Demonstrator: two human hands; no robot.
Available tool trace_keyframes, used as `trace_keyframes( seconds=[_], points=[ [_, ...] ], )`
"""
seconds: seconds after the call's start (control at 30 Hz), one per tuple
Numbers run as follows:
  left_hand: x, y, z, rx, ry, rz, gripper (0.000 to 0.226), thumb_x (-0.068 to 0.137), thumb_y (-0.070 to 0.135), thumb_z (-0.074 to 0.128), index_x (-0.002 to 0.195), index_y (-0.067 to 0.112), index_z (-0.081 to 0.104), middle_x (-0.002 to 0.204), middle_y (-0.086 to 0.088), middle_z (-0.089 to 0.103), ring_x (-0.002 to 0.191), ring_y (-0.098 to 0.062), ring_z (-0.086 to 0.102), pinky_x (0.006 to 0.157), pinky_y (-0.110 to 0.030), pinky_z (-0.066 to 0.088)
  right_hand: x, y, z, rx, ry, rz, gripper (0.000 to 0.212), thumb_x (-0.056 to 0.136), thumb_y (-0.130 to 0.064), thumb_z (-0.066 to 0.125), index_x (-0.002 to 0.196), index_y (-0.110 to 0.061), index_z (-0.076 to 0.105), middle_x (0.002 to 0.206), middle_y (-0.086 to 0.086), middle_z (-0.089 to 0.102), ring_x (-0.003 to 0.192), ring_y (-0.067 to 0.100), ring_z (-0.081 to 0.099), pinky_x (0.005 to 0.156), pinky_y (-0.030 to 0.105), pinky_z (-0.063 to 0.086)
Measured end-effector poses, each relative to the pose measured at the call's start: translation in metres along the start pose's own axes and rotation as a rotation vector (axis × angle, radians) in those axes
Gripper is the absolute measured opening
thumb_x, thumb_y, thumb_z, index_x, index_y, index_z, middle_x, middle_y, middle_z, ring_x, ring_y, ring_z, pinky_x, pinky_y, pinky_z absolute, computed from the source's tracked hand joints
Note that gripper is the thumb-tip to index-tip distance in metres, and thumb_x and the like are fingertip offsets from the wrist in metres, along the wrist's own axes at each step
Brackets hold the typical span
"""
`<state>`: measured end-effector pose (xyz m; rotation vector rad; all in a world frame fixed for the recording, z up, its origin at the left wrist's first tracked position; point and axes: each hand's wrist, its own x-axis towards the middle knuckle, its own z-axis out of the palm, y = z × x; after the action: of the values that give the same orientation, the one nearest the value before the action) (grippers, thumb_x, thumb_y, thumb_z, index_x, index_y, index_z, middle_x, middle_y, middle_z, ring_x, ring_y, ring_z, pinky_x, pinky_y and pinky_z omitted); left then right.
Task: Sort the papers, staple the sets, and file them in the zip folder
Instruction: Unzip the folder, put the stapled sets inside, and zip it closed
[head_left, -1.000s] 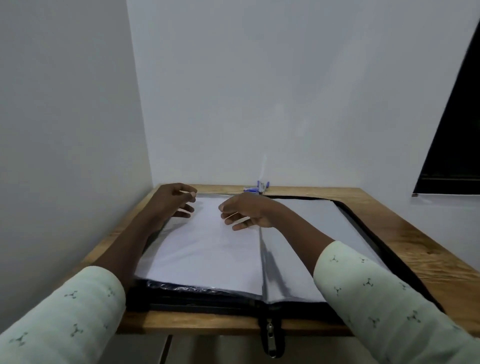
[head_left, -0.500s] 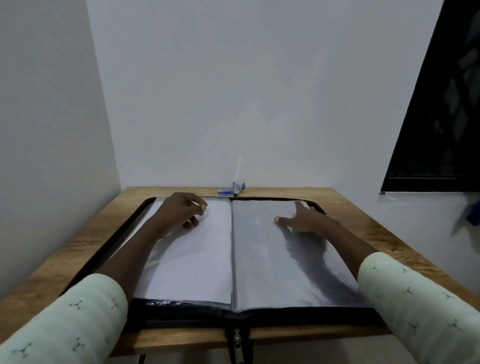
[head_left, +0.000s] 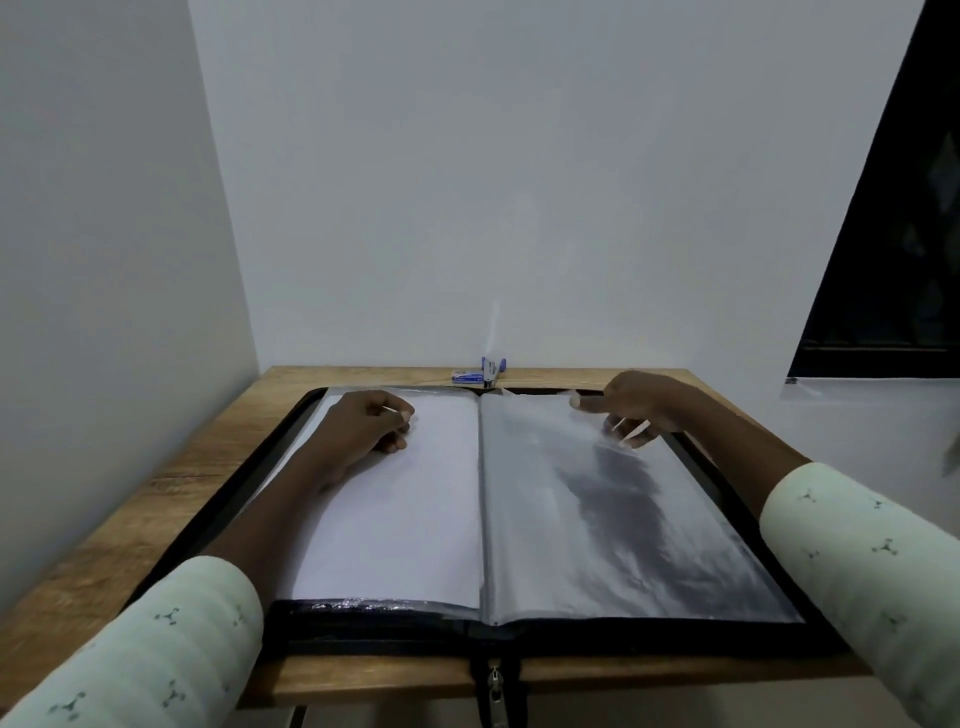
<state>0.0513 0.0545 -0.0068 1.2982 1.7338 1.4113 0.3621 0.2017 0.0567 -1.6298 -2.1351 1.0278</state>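
A black zip folder (head_left: 727, 499) lies open across the wooden table. Its left page holds white paper (head_left: 395, 519) inside a clear sleeve. The right page is a clear plastic sleeve (head_left: 613, 519) with dark backing showing through. My left hand (head_left: 363, 428) rests on the upper part of the left page with its fingers loosely curled, holding nothing. My right hand (head_left: 636, 405) hovers at the far right corner of the right sleeve, fingers relaxed and pointing left, and whether it touches the sleeve is unclear. A blue stapler (head_left: 491, 370) stands behind the folder's spine beside a small blue staple box (head_left: 466, 375).
The wooden table (head_left: 130, 525) sits in a corner, with white walls at the left and back. A dark window (head_left: 893, 234) is at the right. The folder's zip pull (head_left: 496, 686) hangs over the table's front edge. Bare wood shows left of the folder.
My right hand moved from the left page across the spine to the far right corner of the right sleeve. My left hand stayed on the left page. The view shifted.
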Motion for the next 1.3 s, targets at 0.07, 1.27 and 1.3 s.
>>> trace_keyframes(
  seconds=[0.07,1.27,1.3],
  points=[
    [0.001,0.000,0.000,0.000,0.003,0.005,0.009,0.093,0.002,0.060,0.095,0.001,0.069,0.083,-0.014,0.070,0.066,-0.022,0.065,0.063,-0.026,0.053,-0.001,0.004,-0.007,0.001,-0.015,0.031,0.067,0.078,-0.069,0.063,0.107,-0.009,0.060,0.094,0.010,0.072,0.072,0.021,0.062,0.063,0.028,0.053],
    [-0.031,0.033,-0.103,0.519,-0.076,-0.312,0.065,0.081,-0.016,0.061,0.135,0.018,0.049,0.107,-0.017,0.059,0.079,-0.026,0.063,0.066,-0.030,0.056,0.016,-0.116,0.141,-0.497,-0.088,-0.531,0.066,0.097,-0.060,0.039,0.151,-0.022,0.033,0.156,0.005,0.035,0.143,0.027,0.031,0.114,0.041,0.028],
    [-0.027,0.034,-0.101,0.641,0.003,-0.271,0.057,0.084,-0.010,0.060,0.134,0.018,0.052,0.114,-0.015,0.059,0.091,-0.027,0.062,0.073,-0.029,0.053,0.019,-0.105,0.146,-0.568,-0.139,-0.496,0.071,0.096,-0.065,0.032,0.154,-0.026,0.024,0.162,0.003,0.022,0.149,0.028,0.018,0.118,0.048,0.020]
  ],
)
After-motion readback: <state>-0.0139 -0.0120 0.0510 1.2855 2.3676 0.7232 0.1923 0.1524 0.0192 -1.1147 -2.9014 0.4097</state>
